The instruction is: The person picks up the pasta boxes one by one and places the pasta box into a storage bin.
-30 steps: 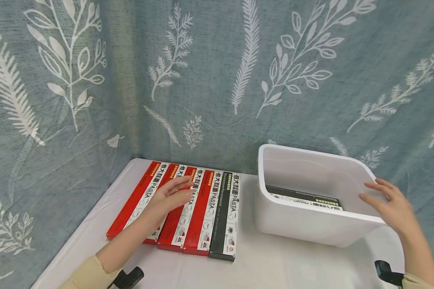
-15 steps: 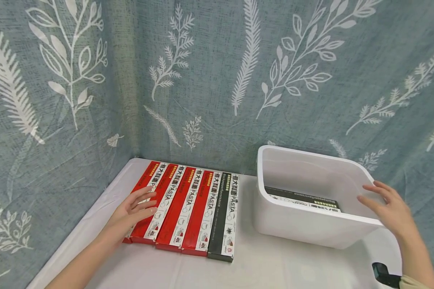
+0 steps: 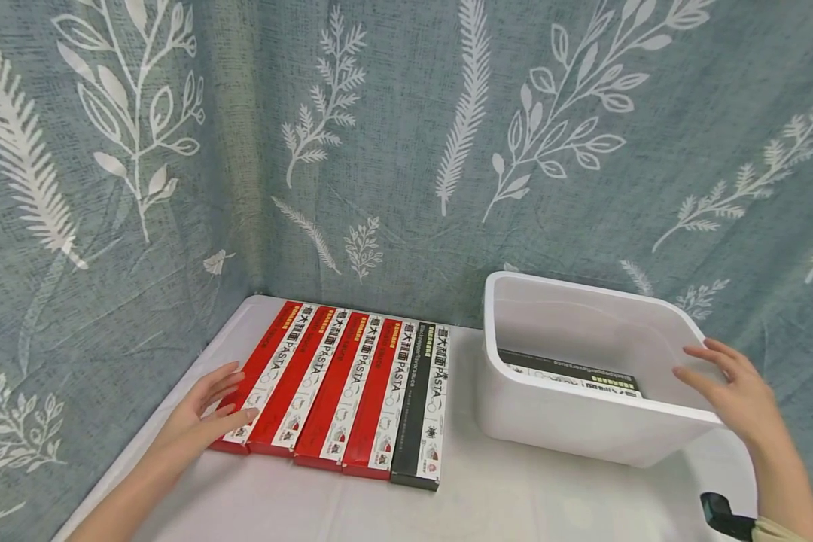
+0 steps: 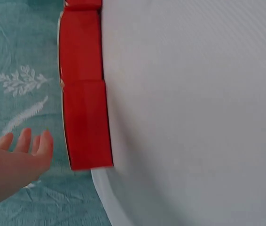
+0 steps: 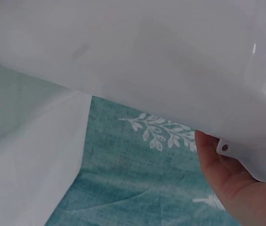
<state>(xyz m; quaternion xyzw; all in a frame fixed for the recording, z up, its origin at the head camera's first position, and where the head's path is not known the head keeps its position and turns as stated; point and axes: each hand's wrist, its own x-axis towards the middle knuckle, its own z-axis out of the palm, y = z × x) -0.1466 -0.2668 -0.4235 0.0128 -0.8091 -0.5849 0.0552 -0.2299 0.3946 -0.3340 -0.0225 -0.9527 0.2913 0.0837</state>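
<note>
A row of red pasta boxes (image 3: 318,384) lies flat, with a black pasta box (image 3: 420,414) at its right end. My left hand (image 3: 199,418) hovers over the near end of the leftmost red box (image 3: 267,373), fingers loosely bent and holding nothing. In the left wrist view that hand (image 4: 18,165) is apart from the red box ends (image 4: 88,125). To the right stands a white plastic bin (image 3: 562,421). My right hand (image 3: 741,391) is at its right rim, fingers spread over the opening; whether they touch is unclear. The right wrist view hides those fingertips behind the bin.
Inside the bin lies another black pasta box (image 3: 569,369). A white cloth (image 3: 488,497) covers the table. Blue-green curtains (image 3: 393,150) with white leaf prints hang behind and at the left.
My left hand has moved left and toward me, from above the middle red boxes to the leftmost one. The right hand stays about the same. The boxes have not moved.
</note>
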